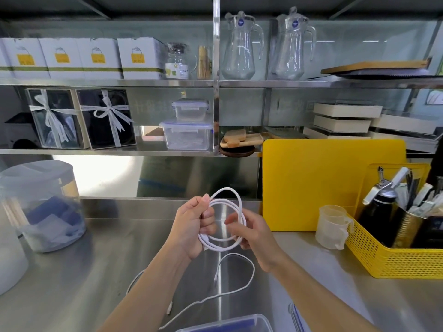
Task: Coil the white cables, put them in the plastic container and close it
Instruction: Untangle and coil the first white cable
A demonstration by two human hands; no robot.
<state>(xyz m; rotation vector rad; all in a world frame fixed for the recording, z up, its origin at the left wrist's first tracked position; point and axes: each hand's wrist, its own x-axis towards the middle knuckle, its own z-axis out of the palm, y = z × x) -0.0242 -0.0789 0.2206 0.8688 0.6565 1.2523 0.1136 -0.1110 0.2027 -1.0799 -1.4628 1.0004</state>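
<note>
I hold a white cable wound into a round coil above the steel counter. My left hand grips the coil's left side with the thumb on top. On the coil's right side, my right hand pinches the strands. A second white cable lies loose and uncoiled on the counter below my hands. The clear plastic container with a blue rim sits at the bottom edge, partly cut off. Its lid seems to lie beside it on the right.
A yellow perforated basket with bottles and utensils stands at right, with a plastic measuring cup and a yellow cutting board beside it. A large round lidded tub stands at left. Shelves behind carry boxes, jugs and containers.
</note>
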